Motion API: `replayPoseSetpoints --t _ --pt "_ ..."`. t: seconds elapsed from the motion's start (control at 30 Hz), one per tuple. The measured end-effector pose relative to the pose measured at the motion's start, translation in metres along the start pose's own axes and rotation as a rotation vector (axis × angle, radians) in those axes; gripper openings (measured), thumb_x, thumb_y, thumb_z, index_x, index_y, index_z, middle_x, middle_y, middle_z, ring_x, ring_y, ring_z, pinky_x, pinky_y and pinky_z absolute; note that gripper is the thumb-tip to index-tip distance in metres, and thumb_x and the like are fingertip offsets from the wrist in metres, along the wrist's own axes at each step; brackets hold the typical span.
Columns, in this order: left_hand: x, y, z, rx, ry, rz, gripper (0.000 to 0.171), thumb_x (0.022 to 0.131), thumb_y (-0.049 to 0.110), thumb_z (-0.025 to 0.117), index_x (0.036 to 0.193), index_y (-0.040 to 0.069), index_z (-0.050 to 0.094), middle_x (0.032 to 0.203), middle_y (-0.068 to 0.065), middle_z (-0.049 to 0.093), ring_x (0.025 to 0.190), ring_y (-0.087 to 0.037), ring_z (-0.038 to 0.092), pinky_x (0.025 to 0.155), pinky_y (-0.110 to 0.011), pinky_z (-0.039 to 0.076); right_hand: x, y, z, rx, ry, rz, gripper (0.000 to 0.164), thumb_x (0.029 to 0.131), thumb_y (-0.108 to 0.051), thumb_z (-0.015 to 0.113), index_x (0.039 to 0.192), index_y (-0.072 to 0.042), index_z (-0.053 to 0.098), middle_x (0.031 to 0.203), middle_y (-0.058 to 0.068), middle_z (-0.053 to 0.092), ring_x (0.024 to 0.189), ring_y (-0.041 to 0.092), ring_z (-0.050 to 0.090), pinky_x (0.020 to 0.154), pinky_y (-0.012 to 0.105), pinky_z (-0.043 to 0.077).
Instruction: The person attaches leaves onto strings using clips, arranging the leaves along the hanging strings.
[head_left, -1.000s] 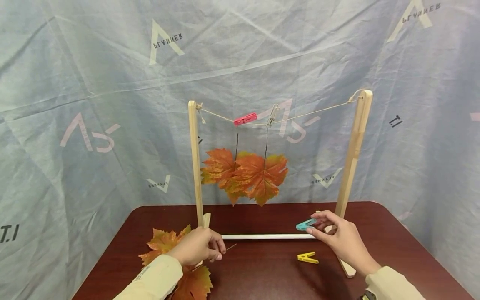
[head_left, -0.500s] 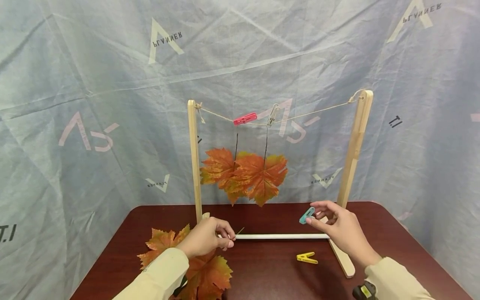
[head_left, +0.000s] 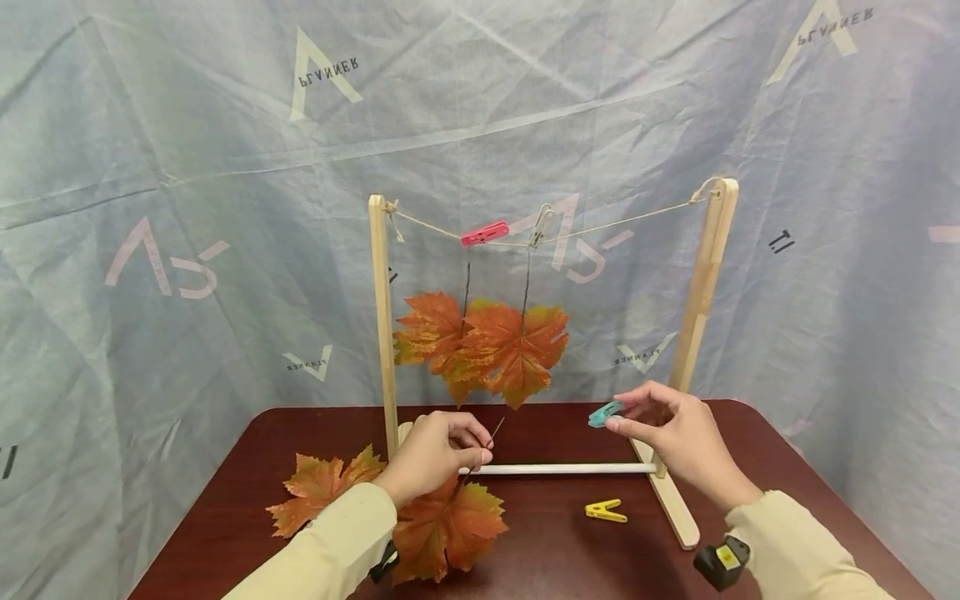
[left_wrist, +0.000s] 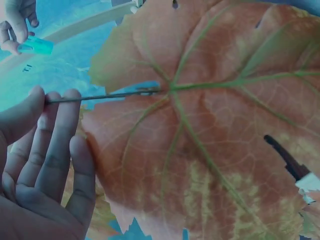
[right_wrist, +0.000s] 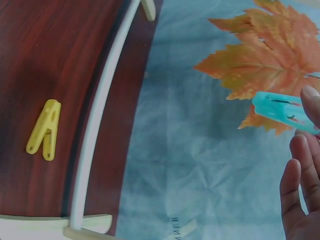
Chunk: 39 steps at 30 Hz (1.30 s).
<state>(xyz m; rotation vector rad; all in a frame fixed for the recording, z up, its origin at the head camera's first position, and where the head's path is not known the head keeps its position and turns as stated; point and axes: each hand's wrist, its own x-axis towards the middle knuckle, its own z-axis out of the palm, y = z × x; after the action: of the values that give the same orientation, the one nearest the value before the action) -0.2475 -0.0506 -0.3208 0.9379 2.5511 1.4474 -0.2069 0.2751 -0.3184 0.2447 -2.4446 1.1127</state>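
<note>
My left hand (head_left: 441,454) pinches the thin stem of an orange artificial maple leaf (head_left: 450,533), which hangs below the fingers. In the left wrist view the leaf (left_wrist: 215,110) fills much of the picture, its stem between thumb and fingertips. A teal clothespin (head_left: 604,414) is pinched between thumb and fingers of my right hand (head_left: 678,437), level with the crossbar's right end. Two more maple leaves (head_left: 517,350) hang from the twine (head_left: 618,223); a pink clothespin (head_left: 485,233) and a pale clothespin (head_left: 541,227) clip onto it.
The twine spans two wooden posts (head_left: 705,283) joined low down by a white rod (head_left: 562,469). A yellow clothespin (head_left: 606,511) lies on the dark red table (head_left: 555,558) in front of the rod. Another maple leaf (head_left: 318,487) lies at the left.
My left hand has moved right and up, lifting the maple leaf by its stem. My right hand has risen slightly with the teal clothespin, whose tilt has changed.
</note>
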Motion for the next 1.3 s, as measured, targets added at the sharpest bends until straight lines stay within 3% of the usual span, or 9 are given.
replayPoseSetpoints --t 0.33,0.73,1.1,1.3 --pt "0.015 0.016 0.007 0.004 0.12 0.019 0.004 0.091 0.009 0.077 0.095 0.009 0.074 0.081 0.002 0.074 0.069 -0.015 0.068 0.065 -0.027 0.054 0.013 -0.017 -0.016 0.004 0.021 -0.049 0.017 0.083 -0.027 0.087 0.093 -0.017 0.077 0.103 0.001 0.077 0.07 0.014 0.066 0.058 0.027 0.05" --pt "0.035 0.037 0.009 -0.033 0.171 0.049 0.005 0.093 0.01 0.075 0.097 0.007 0.073 0.078 0.002 0.072 0.081 -0.032 0.07 0.067 -0.028 0.054 0.031 -0.035 -0.035 -0.016 0.045 -0.098 0.014 0.086 -0.026 0.085 0.089 -0.016 0.075 0.104 0.001 0.077 0.063 0.016 0.062 0.057 0.027 0.047" --pt "0.043 0.051 0.015 0.013 0.199 0.059 0.011 0.093 0.013 0.076 0.102 0.008 0.075 0.086 0.002 0.076 0.076 -0.011 0.068 0.069 -0.029 0.054 0.042 -0.048 -0.048 -0.022 0.072 -0.142 0.017 0.083 -0.021 0.087 0.094 -0.011 0.078 0.085 -0.006 0.076 0.063 0.012 0.062 0.057 0.022 0.045" --pt "0.053 0.057 0.017 -0.008 0.227 0.079 0.01 0.093 0.013 0.076 0.101 0.008 0.075 0.086 0.002 0.076 0.076 -0.012 0.068 0.067 -0.028 0.053 0.05 -0.055 -0.056 -0.031 0.078 -0.15 0.018 0.085 -0.022 0.086 0.096 -0.011 0.078 0.083 -0.005 0.076 0.064 0.011 0.065 0.059 0.022 0.048"
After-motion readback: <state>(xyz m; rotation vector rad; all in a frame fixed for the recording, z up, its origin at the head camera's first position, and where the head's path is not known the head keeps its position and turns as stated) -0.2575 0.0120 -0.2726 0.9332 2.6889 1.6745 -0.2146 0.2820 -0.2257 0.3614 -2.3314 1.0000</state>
